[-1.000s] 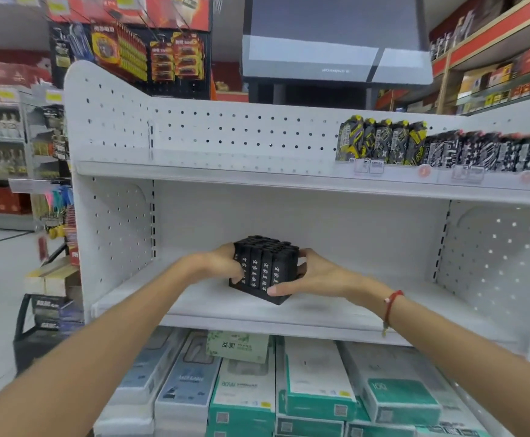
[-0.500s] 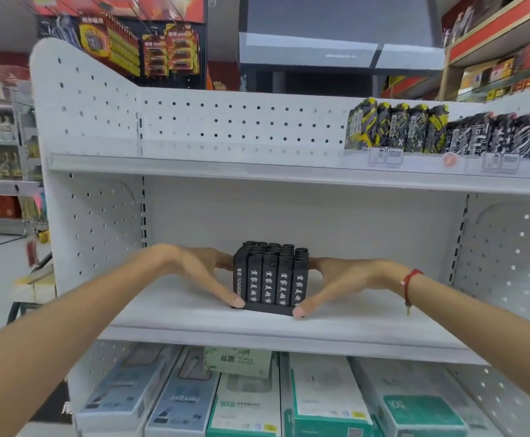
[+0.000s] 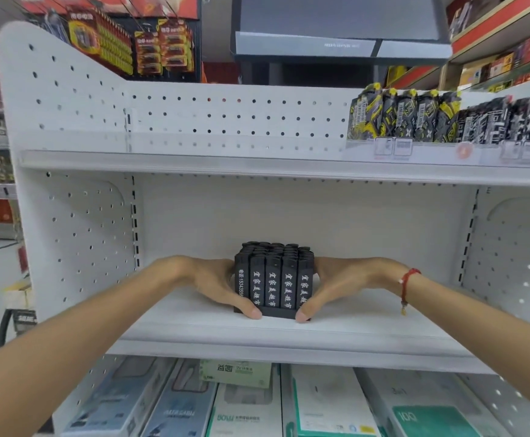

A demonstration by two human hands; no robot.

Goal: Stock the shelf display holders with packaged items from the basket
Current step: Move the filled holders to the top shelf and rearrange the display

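Head view, looking forward and slightly down at a white shop shelf (image 3: 367, 320). Centre: a black display holder (image 3: 273, 280) packed with upright black lighters bearing white lettering, standing on the middle shelf board, near its front edge and well apart from both perforated side panels. Left hand (image 3: 213, 283) lies against the holder's left side, its thumb stretched forward along the lower front corner, thumb tip touching the base; its fingers go behind the holder and are hidden. Right hand (image 3: 340, 285) mirrors it on the holder's right side, thumb tip at the lower right front corner, fingers likewise hidden behind. Both hands thus clasp the holder between them. A red cord bracelet (image 3: 408, 283) circles the right wrist. Upper shelf, right: a row of black-and-yellow packets (image 3: 404, 116) beside black-and-white packets (image 3: 506, 121), standing behind price tags. Lower shelf: flat white and teal boxes (image 3: 326, 402) lying side by side. Background, upper left: hanging battery cards (image 3: 131, 47).
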